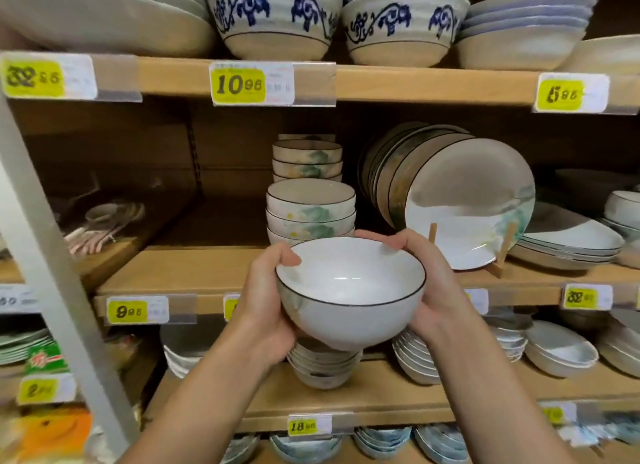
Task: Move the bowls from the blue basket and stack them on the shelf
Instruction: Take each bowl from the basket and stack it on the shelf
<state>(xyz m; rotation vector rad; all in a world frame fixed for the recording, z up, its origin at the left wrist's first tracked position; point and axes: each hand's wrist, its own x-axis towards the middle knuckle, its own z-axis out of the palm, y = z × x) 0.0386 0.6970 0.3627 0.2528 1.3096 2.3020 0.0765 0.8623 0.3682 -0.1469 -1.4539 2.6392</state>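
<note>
Left hand [266, 308] and right hand [426, 283]: both grip one white, dark-rimmed bowl [349, 290] by its sides, thumbs over the rim, held in front of the wooden shelf [173, 273]. Matching bowl stack [310, 209] stands just behind; plates [450, 200] lean alongside.

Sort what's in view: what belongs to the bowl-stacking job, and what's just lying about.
Job: white bowl, held by left hand and right hand; matching bowl stack; middle shelf.
Lying about: propped plates; blue-patterned bowls above; yellow price tags.
</note>
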